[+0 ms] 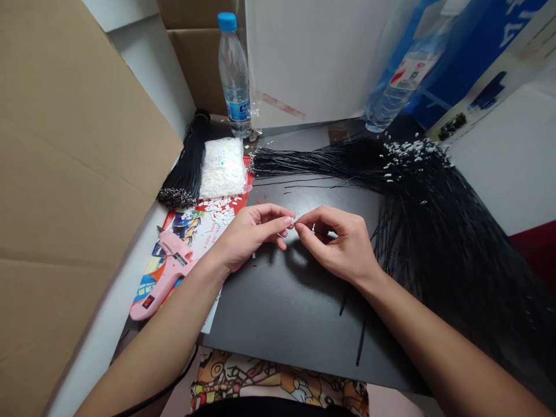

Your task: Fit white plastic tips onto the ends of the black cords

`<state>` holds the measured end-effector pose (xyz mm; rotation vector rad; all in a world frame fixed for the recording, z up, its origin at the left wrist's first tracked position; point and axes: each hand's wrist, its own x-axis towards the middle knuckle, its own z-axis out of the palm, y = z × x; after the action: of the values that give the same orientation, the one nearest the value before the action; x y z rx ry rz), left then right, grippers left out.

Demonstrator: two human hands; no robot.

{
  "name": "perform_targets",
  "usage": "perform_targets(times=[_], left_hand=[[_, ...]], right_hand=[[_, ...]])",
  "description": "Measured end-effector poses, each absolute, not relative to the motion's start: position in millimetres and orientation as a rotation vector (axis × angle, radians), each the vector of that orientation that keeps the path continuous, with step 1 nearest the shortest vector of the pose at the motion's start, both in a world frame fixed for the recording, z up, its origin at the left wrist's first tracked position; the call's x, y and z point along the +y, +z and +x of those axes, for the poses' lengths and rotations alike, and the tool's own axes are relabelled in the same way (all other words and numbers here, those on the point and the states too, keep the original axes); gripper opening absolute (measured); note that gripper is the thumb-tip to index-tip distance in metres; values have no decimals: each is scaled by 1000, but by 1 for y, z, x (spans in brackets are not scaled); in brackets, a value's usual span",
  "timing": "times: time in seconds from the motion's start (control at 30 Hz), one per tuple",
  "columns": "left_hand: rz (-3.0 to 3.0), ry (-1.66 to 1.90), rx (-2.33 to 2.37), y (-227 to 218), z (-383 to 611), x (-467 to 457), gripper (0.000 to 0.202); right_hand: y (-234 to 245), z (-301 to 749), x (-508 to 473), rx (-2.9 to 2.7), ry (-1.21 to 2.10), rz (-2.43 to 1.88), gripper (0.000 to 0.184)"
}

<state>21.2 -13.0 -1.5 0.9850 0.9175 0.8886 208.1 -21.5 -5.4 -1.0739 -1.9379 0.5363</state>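
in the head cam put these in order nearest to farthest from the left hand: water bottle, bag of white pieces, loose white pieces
From the left hand, in the head view:
1. Loose white pieces, just ahead of the hand and to its left in the picture.
2. Plastic bag of white pieces, beyond the loose ones.
3. Blue-capped water bottle, farthest, standing upright behind the bag.

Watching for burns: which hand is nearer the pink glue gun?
Left. The left hand is right of the pink glue gun, apart from it; the right hand is farther right.
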Motion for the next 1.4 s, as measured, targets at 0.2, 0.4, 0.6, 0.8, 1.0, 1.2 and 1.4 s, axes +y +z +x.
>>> perform_targets(times=[0.2,0.4,0.6,0.8,1.0,1.2,1.4], left_hand=[[975,892,917,-3,21,-13,23],[961,894,918,-4,22,-13,23],[960,903,916,-3,22,-13,23],[951,908,920,-2,22,-14,23],[957,904,933,-5,21,-13,23],[974,917,935,-6,22,-13,24],[974,927,938,-1,24,-14,24]], right_hand=[[-7,209,-21,-1945,503,-1075,12],[-8,209,-19,-1993,452,-1036,11],[-7,209,-20,-1997,426,-1028,11],[-7,209,-20,-1997,421,-1023,11],[-8,209,-20,-2016,381,-1031,12],[-8,209,-21,-2038,287,-1044,13],[-8,207,-23,-2016,308,-1071,9]])
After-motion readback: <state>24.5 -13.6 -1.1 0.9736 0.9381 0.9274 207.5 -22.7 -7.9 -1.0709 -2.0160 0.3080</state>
